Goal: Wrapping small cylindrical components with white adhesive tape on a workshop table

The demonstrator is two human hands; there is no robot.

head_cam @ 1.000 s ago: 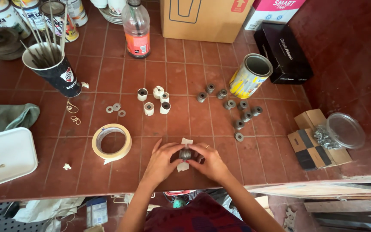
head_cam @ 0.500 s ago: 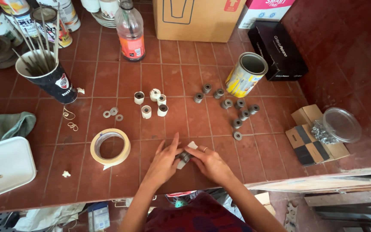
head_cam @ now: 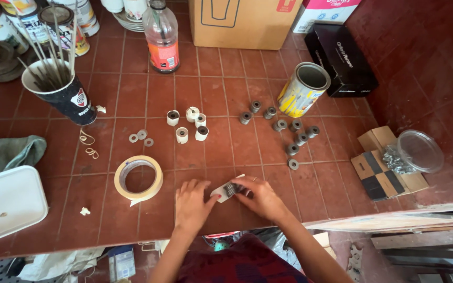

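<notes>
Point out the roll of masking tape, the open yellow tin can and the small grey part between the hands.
roll of masking tape (head_cam: 155, 178): head view, right rim.
open yellow tin can (head_cam: 295, 98): head view, side wall.
small grey part (head_cam: 230, 189): head view, its middle.

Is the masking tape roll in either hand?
No. The masking tape roll lies on the tiles left of the left hand, untouched.

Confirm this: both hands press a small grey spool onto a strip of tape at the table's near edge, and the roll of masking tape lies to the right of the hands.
Not quite. The head view shows the roll of masking tape lying to the left of the hands, beside the left hand. The rest holds: it and the right hand press the small grey spool onto the strip of tape.
</notes>
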